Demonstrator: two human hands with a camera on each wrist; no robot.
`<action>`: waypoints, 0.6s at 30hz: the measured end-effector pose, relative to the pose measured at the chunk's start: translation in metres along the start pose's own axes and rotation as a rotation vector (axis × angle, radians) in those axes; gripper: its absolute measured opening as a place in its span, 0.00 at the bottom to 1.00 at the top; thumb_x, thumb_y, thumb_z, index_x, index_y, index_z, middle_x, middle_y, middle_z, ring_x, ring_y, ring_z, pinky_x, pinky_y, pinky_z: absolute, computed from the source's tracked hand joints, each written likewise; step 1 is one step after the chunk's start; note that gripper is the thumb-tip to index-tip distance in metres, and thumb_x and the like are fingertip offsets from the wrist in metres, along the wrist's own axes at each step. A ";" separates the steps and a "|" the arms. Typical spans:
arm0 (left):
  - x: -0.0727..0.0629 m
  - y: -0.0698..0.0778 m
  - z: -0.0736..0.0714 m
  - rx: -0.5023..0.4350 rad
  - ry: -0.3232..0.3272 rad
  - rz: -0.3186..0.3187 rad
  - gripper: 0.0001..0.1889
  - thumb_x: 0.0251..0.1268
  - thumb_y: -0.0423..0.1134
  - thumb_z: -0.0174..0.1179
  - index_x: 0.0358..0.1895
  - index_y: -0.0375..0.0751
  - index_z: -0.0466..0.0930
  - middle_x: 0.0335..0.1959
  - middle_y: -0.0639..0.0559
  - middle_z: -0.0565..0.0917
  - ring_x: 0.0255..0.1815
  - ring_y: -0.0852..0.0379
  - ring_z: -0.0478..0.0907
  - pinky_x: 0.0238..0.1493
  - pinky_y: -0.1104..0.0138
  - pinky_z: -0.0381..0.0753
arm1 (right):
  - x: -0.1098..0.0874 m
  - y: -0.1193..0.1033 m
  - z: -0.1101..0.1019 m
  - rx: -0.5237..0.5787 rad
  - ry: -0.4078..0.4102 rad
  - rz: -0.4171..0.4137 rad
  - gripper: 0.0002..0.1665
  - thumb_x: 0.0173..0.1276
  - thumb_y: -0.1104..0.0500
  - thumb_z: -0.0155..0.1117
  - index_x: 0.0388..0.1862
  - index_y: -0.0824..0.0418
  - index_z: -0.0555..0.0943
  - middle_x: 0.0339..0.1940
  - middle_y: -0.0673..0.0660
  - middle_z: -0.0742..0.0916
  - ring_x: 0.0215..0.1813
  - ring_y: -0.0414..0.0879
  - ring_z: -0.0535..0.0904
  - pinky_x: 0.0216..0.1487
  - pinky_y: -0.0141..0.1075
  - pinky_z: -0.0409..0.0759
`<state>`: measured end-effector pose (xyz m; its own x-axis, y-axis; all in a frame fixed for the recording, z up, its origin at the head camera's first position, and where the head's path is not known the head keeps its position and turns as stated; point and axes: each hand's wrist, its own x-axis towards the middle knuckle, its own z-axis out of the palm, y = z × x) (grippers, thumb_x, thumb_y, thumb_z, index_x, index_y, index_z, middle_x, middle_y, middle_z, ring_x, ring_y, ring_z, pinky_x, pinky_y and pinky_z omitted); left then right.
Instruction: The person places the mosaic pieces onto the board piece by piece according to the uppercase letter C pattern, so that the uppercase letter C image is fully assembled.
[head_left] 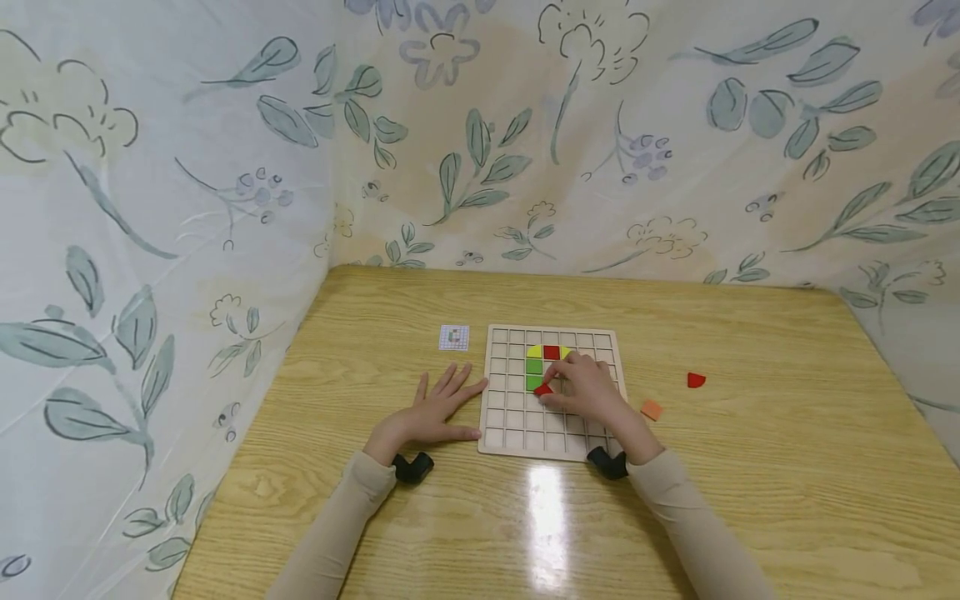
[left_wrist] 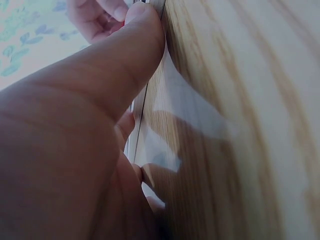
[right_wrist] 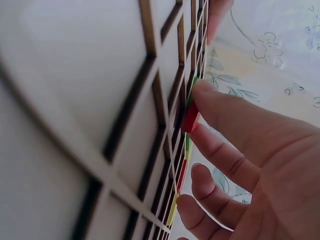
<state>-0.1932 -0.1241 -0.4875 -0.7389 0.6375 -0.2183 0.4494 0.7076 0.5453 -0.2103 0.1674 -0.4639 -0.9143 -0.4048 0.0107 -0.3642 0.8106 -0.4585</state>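
A square wooden grid board (head_left: 504, 421) lies on the table. My right hand (head_left: 588, 390) is over it, thumb and index finger pinching a small red piece (right_wrist: 191, 119), low over the grid just below the green squares. Two green squares (head_left: 533, 366) sit in one column of cells, with a yellow rounded piece (head_left: 534, 352) above them. A red square (head_left: 552, 352) lies beside that, and another yellow piece (head_left: 566, 352) is partly hidden by my right hand. My left hand (head_left: 435, 414) rests with fingers spread, its thumb and index fingertip at the board's left edge.
A small printed pattern card (head_left: 453, 337) lies left of the board. Right of the board are an orange square (head_left: 652, 410) and a red quarter-round piece (head_left: 696, 381). Floral cloth (head_left: 480, 167) hangs behind the wooden table (head_left: 750, 467).
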 end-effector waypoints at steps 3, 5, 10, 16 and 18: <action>0.000 0.000 0.000 -0.001 -0.004 -0.004 0.43 0.61 0.63 0.53 0.74 0.61 0.40 0.76 0.51 0.32 0.74 0.50 0.23 0.65 0.43 0.17 | -0.001 -0.002 0.001 -0.002 -0.003 -0.003 0.17 0.52 0.44 0.72 0.36 0.52 0.81 0.34 0.53 0.78 0.38 0.48 0.70 0.46 0.53 0.63; -0.001 0.000 0.000 0.000 -0.005 -0.007 0.43 0.61 0.63 0.53 0.74 0.61 0.40 0.76 0.51 0.32 0.74 0.50 0.22 0.65 0.43 0.17 | -0.001 -0.002 0.002 -0.008 -0.004 -0.005 0.17 0.52 0.44 0.71 0.36 0.51 0.81 0.34 0.53 0.78 0.38 0.48 0.69 0.46 0.53 0.63; -0.001 0.000 0.001 -0.001 -0.006 -0.002 0.43 0.61 0.62 0.53 0.74 0.61 0.40 0.76 0.50 0.32 0.74 0.49 0.23 0.65 0.42 0.17 | -0.002 0.001 0.002 0.033 -0.022 -0.030 0.16 0.53 0.45 0.72 0.37 0.51 0.81 0.34 0.53 0.78 0.38 0.47 0.69 0.45 0.50 0.62; -0.001 0.000 0.000 0.003 -0.006 0.003 0.43 0.61 0.62 0.53 0.74 0.59 0.41 0.76 0.49 0.32 0.74 0.49 0.23 0.64 0.41 0.17 | -0.002 0.013 -0.002 0.068 -0.064 -0.139 0.17 0.54 0.51 0.72 0.43 0.50 0.81 0.35 0.53 0.78 0.40 0.47 0.71 0.38 0.41 0.63; -0.001 0.001 0.000 0.008 -0.006 0.001 0.43 0.61 0.62 0.53 0.74 0.60 0.40 0.76 0.50 0.32 0.74 0.49 0.22 0.64 0.41 0.17 | -0.001 0.016 -0.003 0.074 -0.076 -0.168 0.17 0.55 0.53 0.71 0.45 0.49 0.82 0.34 0.52 0.77 0.37 0.45 0.70 0.36 0.39 0.61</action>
<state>-0.1922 -0.1243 -0.4870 -0.7354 0.6398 -0.2231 0.4538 0.7096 0.5390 -0.2158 0.1822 -0.4692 -0.8250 -0.5645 0.0269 -0.4939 0.6972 -0.5196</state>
